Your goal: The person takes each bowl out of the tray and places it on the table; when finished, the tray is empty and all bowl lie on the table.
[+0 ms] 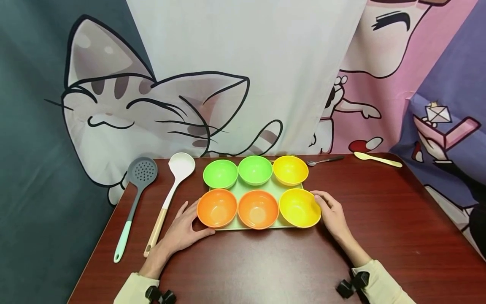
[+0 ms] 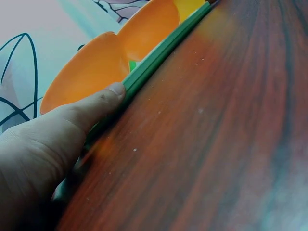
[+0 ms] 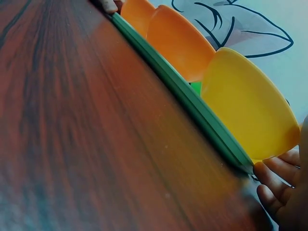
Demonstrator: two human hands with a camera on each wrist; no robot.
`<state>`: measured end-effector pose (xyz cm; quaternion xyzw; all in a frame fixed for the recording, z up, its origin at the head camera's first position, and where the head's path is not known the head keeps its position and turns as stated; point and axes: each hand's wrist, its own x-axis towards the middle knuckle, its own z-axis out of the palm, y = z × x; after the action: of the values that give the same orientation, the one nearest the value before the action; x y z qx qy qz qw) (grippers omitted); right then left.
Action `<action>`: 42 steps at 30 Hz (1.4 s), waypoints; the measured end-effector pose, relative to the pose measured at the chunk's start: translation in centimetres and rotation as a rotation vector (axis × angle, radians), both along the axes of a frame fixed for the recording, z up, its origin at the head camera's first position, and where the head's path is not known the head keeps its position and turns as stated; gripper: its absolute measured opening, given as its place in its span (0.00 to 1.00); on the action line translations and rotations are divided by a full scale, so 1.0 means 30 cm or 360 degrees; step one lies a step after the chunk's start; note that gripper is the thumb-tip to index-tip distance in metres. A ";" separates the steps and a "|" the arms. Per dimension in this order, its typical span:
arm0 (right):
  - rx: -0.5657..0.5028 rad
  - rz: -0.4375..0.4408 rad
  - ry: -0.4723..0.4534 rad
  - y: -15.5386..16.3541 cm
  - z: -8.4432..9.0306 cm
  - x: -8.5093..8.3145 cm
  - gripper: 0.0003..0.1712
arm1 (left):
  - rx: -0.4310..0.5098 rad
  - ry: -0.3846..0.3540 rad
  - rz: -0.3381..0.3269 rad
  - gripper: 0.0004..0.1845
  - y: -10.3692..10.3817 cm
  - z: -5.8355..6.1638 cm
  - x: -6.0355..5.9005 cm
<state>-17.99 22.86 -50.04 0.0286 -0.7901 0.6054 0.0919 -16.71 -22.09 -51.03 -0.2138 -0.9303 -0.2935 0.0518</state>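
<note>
A pale green tray (image 1: 271, 188) rests on the dark red table (image 1: 265, 261) and carries two green bowls (image 1: 220, 174), two yellow bowls (image 1: 300, 207) and two orange bowls (image 1: 217, 207). My left hand (image 1: 182, 230) grips the tray's front left corner. Its thumb (image 2: 103, 103) presses on the tray rim (image 2: 159, 60) beside an orange bowl (image 2: 86, 72). My right hand (image 1: 332, 213) holds the tray's right front corner, and its fingers (image 3: 279, 187) curl at the rim (image 3: 192, 103) under the yellow bowl (image 3: 250, 106).
Left of the tray lie a grey slotted spoon (image 1: 141, 173) with a teal handle and a white ladle (image 1: 181, 165). At the table's back right edge are a metal fork (image 1: 324, 160) and a pale yellow spoon (image 1: 376, 159). A cartoon cloth hangs behind.
</note>
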 end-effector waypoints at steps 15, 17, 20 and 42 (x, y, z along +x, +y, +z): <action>0.0139 -0.0016 -0.0101 0.001 0.003 0.011 0.20 | 0.0125 -0.0070 0.0013 0.48 -0.003 0.006 -0.010; 0.0152 -0.0022 -0.0103 0.002 0.003 0.009 0.20 | 0.0133 -0.0056 0.0015 0.48 -0.004 0.006 -0.009; 0.0160 -0.0028 -0.0099 0.000 0.004 0.009 0.20 | 0.0131 -0.0058 0.0021 0.47 -0.004 0.006 -0.008; 0.0176 -0.0077 -0.0100 0.000 0.004 0.010 0.19 | 0.0088 -0.0125 0.0042 0.49 -0.007 0.004 -0.008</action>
<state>-17.70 22.84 -49.91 -0.0044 -0.8252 0.5592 0.0799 -16.95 -22.30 -50.92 -0.1883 -0.9258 -0.3267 0.0250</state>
